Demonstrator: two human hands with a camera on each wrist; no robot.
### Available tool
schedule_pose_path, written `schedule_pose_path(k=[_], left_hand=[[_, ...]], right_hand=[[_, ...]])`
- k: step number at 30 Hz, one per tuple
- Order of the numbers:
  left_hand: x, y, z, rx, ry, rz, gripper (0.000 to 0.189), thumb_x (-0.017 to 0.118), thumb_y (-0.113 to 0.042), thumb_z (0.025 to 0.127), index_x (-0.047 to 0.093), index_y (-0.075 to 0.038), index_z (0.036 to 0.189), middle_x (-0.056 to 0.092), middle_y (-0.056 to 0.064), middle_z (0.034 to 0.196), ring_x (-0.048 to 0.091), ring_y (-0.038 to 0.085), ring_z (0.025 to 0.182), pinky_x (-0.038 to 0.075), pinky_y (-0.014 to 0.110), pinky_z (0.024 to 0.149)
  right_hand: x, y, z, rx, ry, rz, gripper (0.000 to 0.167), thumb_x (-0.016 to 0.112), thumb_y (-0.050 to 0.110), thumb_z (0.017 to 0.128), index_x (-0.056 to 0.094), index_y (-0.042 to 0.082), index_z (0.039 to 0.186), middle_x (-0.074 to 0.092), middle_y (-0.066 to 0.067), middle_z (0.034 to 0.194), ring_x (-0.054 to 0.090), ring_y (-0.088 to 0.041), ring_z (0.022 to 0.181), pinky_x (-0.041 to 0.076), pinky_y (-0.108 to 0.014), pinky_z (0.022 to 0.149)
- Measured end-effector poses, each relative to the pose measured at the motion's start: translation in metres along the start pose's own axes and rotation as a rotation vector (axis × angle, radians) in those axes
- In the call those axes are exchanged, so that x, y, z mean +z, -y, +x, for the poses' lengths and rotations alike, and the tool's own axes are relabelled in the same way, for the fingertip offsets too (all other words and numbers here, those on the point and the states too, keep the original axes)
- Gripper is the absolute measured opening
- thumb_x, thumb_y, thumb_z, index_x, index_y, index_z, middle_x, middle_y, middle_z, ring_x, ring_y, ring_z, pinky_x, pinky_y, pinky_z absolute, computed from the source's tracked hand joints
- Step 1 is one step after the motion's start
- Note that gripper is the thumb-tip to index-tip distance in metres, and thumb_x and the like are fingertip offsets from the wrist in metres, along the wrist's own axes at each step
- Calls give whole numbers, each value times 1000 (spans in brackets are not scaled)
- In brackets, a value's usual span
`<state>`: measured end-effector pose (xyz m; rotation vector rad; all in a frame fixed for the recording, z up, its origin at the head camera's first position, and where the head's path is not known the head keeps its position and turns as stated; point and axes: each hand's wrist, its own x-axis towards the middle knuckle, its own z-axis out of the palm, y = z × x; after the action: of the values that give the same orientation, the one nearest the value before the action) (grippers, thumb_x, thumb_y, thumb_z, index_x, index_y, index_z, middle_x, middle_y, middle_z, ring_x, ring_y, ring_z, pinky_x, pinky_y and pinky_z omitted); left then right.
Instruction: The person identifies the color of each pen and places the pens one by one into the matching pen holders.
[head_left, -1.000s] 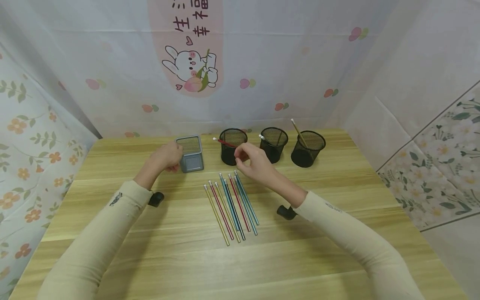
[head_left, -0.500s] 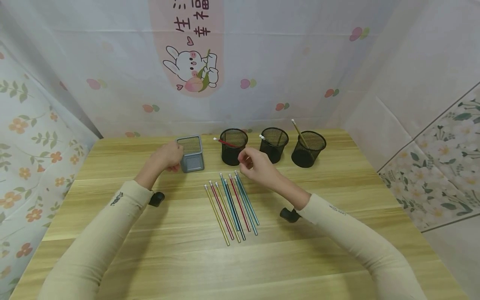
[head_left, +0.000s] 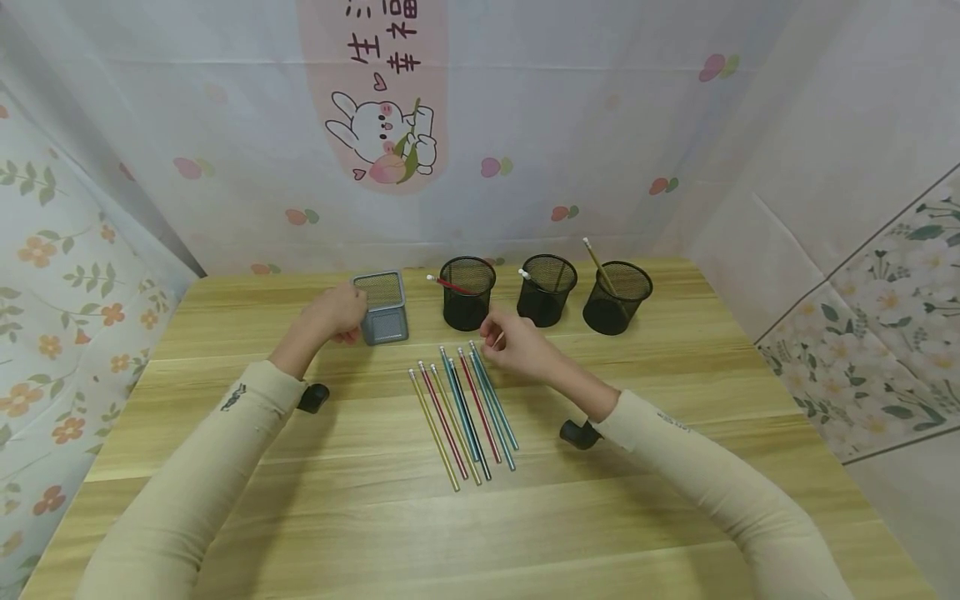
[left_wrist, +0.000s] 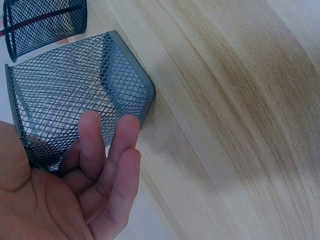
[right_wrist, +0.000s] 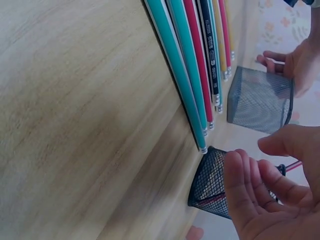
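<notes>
My left hand (head_left: 333, 315) pinches the near-left rim of a grey square mesh pencil holder (head_left: 386, 327); in the left wrist view its other fingers (left_wrist: 127, 172) are loosely bent beside the mesh wall. Thumb and fingers of my right hand (head_left: 517, 346) stand apart with nothing between them, just right of the eraser ends of several pencils. Those pencils, gold, red, teal and black, lie side by side on the table, a red pencil (head_left: 478, 406) among them. Beyond the right hand stands a round black mesh cup (head_left: 467, 312) with a red pencil (head_left: 453, 287) leaning in it.
A second black mesh cup (head_left: 542, 310) holds a white-tipped pencil (head_left: 524, 273). A gold pencil (head_left: 600, 267) leans in the rightmost cup (head_left: 609, 317). The wooden table (head_left: 375, 533) meets a printed curtain (head_left: 600, 125) at the back.
My right hand has drawn back from the left black cup and come lower, toward the pencils' eraser ends. The left hand has stayed at the grey holder.
</notes>
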<state>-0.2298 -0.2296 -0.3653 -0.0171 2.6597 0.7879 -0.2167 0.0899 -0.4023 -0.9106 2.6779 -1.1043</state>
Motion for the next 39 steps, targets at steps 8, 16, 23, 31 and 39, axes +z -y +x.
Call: schedule_pose_path(k=[8,16,23,31,39], left_hand=[[0,0,0,-11,-4,-9,56,16,-21,109,62,8,93,66,14,71,68,34,71,58,42,65],[-1,1,-1,-10,0,-17,56,16,-21,109,61,6,91,66,14,71,69,34,72,58,43,67],[0,1,1,-12,-3,-11,55,16,-21,109,60,5,88,66,14,71,69,33,71,58,42,66],[0,1,1,-4,2,-8,57,16,-22,110,61,6,90,66,14,70,69,34,71,58,44,67],[-1,2,1,13,17,-7,58,16,-22,111,62,9,95,66,14,71,68,34,71,57,41,64]], right_hand=[[4,0,0,77,69,-66,12,69,3,90,63,0,100,63,-2,83,61,-16,78,51,-31,72],[9,2,-2,153,172,-78,10,72,3,87,62,3,89,61,1,70,53,-11,60,42,-25,56],[14,2,-2,216,217,-59,11,73,1,88,63,3,85,63,0,65,56,-11,57,44,-25,56],[17,4,-2,278,247,-74,15,73,0,88,61,3,80,63,-3,64,65,-12,53,49,-24,55],[18,8,1,321,261,-136,16,75,2,87,63,4,75,64,-3,69,67,-13,53,51,-26,60]])
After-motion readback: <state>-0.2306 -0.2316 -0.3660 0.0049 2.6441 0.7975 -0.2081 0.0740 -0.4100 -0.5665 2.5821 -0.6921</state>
